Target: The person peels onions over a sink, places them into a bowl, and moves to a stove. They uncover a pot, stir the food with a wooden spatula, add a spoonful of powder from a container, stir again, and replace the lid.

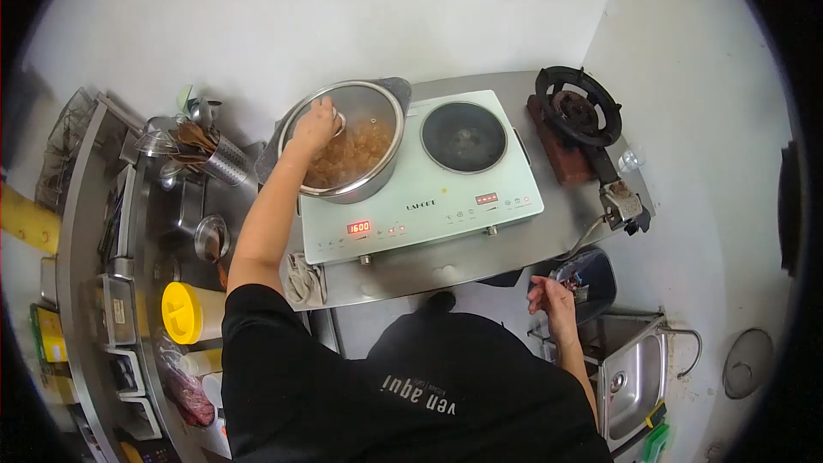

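Note:
A large steel pot (364, 193) stands on the left plate of a pale green two-burner electric cooktop (411, 227). A glass lid (364, 103) with a metal rim covers the pot, and brownish food in liquid shows through it. My left hand (317, 127) is closed around the metal handle at the lid's middle. Off to the right, my right hand (555, 302) hangs below the counter's front edge, holding nothing, its fingers loosely bent and apart. The right black burner plate (465, 137) has nothing on it. A red display (358, 227) reads 1600.
A black gas burner (579, 107) sits on a brick (559, 146) at the right. Left of the pot stands a perforated utensil holder (227, 163). A folded cloth (304, 280) lies by the cooktop's front left corner. A bin (600, 283) and sink (633, 377) are at lower right.

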A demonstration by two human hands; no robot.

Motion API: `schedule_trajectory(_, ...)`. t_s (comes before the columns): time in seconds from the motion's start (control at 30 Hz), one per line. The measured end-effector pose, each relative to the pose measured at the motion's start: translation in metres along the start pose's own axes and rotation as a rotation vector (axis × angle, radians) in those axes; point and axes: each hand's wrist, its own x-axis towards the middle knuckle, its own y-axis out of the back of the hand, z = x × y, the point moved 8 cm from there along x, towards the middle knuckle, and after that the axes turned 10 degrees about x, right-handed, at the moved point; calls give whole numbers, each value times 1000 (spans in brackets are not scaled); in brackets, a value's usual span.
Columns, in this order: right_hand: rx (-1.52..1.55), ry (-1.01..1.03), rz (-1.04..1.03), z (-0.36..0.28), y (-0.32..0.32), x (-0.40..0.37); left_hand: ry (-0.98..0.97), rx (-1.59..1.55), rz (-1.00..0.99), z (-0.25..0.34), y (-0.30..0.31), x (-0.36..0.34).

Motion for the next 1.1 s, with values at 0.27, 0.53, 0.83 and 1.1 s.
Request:
schedule_trajectory(0.27, -102, 150, -512, -132, -131, -19, -37, 59, -30, -10, -20, 8)
schedule_trajectory(0.53, 1012, 402, -1190, -259, -293, -106, -25, 82, -106, 5, 0, 3)
schedule_trajectory(0.83, 1054, 367, -896, -271, -299, -99, -43, 140, -148, 9, 2, 4)
schedule_trajectory(1.1, 138, 1014, -1003, -311, -214, -112, -470, -960, 358, 302, 116, -51)
